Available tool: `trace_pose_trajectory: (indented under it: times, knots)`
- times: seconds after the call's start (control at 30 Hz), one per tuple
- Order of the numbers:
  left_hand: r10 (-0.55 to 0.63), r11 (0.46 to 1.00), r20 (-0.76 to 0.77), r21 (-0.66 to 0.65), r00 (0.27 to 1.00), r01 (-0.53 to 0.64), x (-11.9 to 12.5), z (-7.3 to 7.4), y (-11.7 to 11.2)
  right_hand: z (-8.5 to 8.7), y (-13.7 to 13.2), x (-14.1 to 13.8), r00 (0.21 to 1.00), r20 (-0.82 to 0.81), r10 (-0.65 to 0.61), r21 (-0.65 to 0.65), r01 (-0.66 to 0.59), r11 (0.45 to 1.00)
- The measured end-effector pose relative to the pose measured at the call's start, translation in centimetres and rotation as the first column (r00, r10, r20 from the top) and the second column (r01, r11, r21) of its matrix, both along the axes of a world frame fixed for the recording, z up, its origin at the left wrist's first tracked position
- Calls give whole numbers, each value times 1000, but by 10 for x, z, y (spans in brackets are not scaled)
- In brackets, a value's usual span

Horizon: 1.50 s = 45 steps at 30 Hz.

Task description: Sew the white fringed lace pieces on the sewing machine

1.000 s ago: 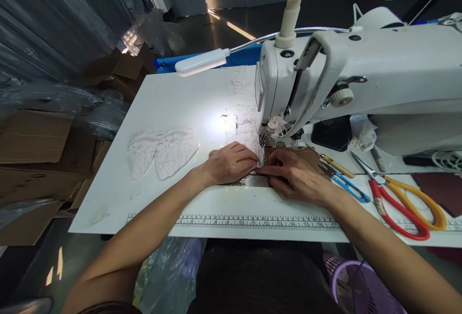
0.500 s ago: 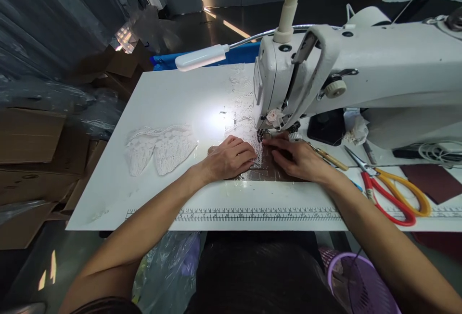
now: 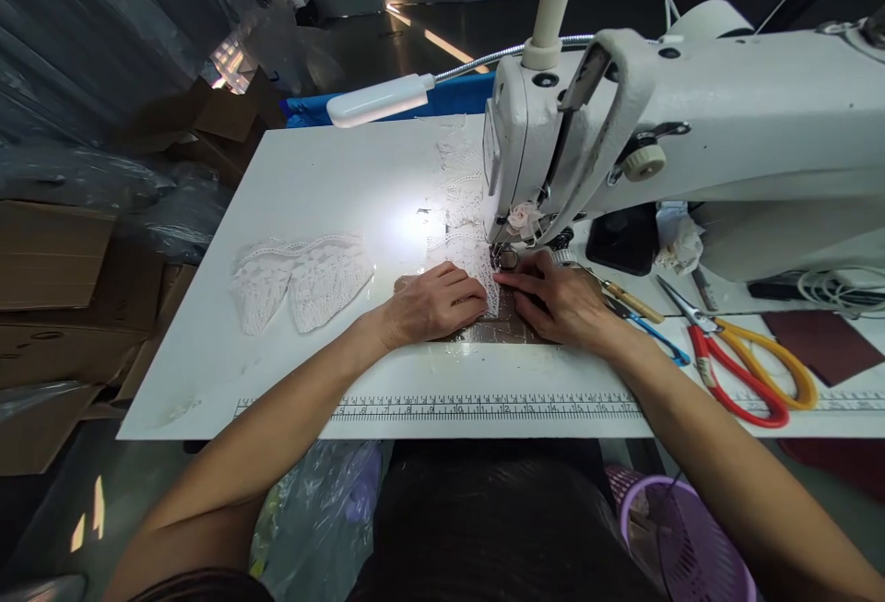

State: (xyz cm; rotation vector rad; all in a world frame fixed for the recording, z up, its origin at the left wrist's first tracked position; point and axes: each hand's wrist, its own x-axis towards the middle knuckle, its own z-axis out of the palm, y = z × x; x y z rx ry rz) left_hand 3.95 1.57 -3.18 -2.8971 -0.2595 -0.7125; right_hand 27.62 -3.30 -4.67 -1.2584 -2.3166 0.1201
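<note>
A white sewing machine's presser foot stands over the edge of a white lace strip. My left hand lies on the strip, left of the foot, fingers together, slightly bent and pressing down. My right hand rests to the right of the foot; its index finger reaches the lace edge, with the thumb apart below. Under both hands is a shiny brown plate. What the right palm covers is hidden. Two joined lace pieces lie flat to the left.
The sewing machine head rises at the right, with a lit lamp beside it. Scissors with red and yellow handles, a wooden-handled tool and blue-handled snips lie right. A printed ruler runs along the front edge.
My right hand has drawn slightly down and away from the presser foot, with its index finger now below it. My left hand stays on the lace. The whole view has shifted slightly.
</note>
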Motion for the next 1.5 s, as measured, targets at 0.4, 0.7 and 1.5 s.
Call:
trace_pose_trajectory:
  times: [0.4, 0.7, 1.5]
  knots:
    - [2, 984, -122, -177, 993, -23, 0, 12, -6, 2, 0, 3, 996, 54, 76, -13, -75, 997]
    - [22, 978, -64, -204, 998, -35, -1, 6, 0, 6, -1, -4, 982, 188, -10, -23, 15, 1000]
    - [146, 958, -110, -233, 983, -168, 1, -2, 7, 12, -6, -11, 983, 181, -44, -66, 57, 996]
